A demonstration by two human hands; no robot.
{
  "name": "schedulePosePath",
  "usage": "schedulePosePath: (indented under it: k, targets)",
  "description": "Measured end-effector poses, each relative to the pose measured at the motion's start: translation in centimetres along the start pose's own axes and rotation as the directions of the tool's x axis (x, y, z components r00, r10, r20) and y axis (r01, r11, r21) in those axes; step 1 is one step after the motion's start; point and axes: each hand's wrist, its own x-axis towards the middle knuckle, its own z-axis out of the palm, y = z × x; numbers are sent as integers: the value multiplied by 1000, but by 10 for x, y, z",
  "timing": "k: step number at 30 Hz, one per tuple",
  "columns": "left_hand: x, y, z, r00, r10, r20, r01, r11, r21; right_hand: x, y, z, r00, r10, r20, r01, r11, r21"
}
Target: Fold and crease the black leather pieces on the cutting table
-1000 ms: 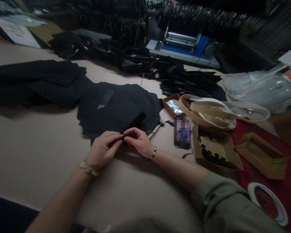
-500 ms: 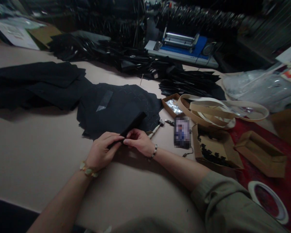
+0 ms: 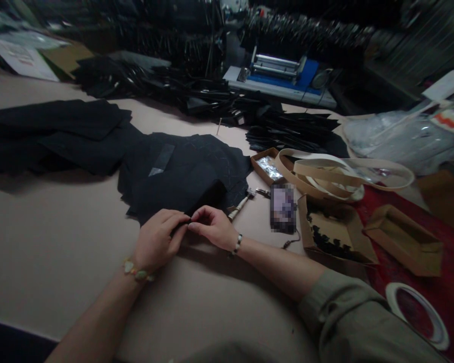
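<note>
Black fabric pieces (image 3: 189, 166) lie stacked on the table in front of me, with a silvery patch on the top layer. My left hand (image 3: 159, 237) pinches the near edge of a folded black fabric piece (image 3: 208, 196) between thumb and fingers. Close against it, my right hand (image 3: 214, 227) has thumb and index finger pressed together at the same edge. Whatever small part lies between those fingertips is hidden. Just beyond my right hand, a hammer with a pale wrapped handle (image 3: 239, 207) rests by the stack.
A phone (image 3: 283, 207), a cardboard box of small black parts (image 3: 335, 222) and an empty-looking box (image 3: 404, 239) stand right. Beige strapping (image 3: 325, 176) is coiled behind them; a tape roll (image 3: 416, 315) lies near. More black fabric (image 3: 56, 131) spreads left.
Both hands have shifted slightly left and their fingertips have come closer together on the fabric edge. The folded fabric has lowered and spread a little. The view has moved slightly.
</note>
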Motion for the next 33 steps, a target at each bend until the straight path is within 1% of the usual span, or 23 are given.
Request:
schedulePosePath:
  k: [5,10,20,27,33]
  targets:
    - [-1,0,1,999,35,-12,-34,998,51,0,0,0,1000,14,-5,-14,1000,-20]
    - [-1,1,0,1000,20,-7,-20,997,78,-1,2,-1,1000,-4,-2,4,999,-34]
    - [-1,2,0,1000,19,-13,-18,996,88,-1,2,-1,1000,-11,6,11,999,-38]
    - [-1,1,0,999,45,-24,-42,994,96,0,2,-1,1000,-5,13,5,999,-34]
    - [-1,1,1,998,59,-34,-55,993,108,-1,2,-2,1000,-23,12,24,997,-68]
